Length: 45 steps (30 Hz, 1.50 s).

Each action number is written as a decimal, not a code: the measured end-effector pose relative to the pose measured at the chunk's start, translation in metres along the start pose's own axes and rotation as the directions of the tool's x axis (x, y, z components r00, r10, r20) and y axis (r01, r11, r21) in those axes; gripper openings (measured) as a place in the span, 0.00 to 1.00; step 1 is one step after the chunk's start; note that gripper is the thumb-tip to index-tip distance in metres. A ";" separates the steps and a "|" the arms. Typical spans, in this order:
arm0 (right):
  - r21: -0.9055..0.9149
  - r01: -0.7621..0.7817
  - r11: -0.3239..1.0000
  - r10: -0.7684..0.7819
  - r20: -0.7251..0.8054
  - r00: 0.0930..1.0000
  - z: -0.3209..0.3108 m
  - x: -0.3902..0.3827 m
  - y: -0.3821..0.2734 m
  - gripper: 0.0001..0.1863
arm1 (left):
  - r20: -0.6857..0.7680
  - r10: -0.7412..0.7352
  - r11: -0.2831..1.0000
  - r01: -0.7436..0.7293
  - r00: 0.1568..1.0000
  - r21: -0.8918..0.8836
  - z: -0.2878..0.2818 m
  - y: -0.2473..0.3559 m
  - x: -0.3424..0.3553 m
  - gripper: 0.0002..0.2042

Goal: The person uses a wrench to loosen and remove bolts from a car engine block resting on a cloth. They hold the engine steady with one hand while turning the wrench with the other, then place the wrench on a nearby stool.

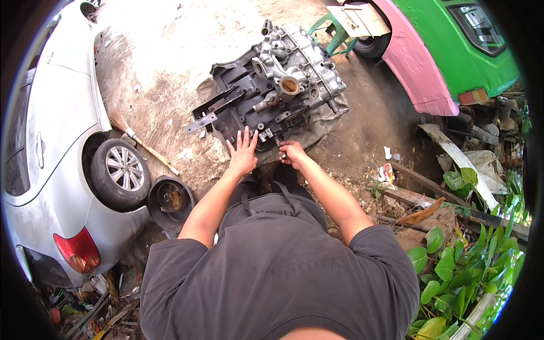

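Observation:
A vehicle engine [283,85] lies on the ground in front of me, with dark metal on its left part and silvery castings on its right. A round brownish opening [289,85] faces up near its middle. My left hand [243,153] rests on the engine's near edge, fingers spread and flat. At the near right edge my right hand [291,153] has its fingers curled closed beside the engine; what they hold, if anything, is too small to make out. A flat metal bracket [202,123] sticks out at the engine's left.
A silver car [62,141] stands at left, beside a broom [144,146] and a black basin [170,199]. Far right are a green stool [335,31] and a green and pink vehicle [419,56]. Wooden planks [430,195] and leafy plants [453,272] lie nearer on the right.

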State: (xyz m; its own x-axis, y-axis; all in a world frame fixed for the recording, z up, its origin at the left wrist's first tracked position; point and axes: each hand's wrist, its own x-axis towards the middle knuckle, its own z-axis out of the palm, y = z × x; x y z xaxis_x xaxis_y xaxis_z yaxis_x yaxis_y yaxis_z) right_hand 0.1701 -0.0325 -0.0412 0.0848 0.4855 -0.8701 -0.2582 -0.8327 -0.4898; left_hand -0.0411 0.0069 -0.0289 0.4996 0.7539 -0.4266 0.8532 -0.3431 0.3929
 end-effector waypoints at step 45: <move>-0.952 0.281 0.119 -0.340 0.227 0.913 -0.130 0.062 -0.029 0.17 | -0.068 -0.177 0.983 0.174 0.982 -0.050 0.014 0.043 0.012 0.52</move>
State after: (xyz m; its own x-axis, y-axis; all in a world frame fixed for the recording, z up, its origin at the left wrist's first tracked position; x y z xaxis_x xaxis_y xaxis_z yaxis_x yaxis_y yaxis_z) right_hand 0.3083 -0.0132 -0.0878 -0.0533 0.7866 -0.6152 0.9094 -0.2162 -0.3552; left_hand 0.0037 -0.0069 -0.0288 0.3291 0.8391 -0.4331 0.9185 -0.1779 0.3533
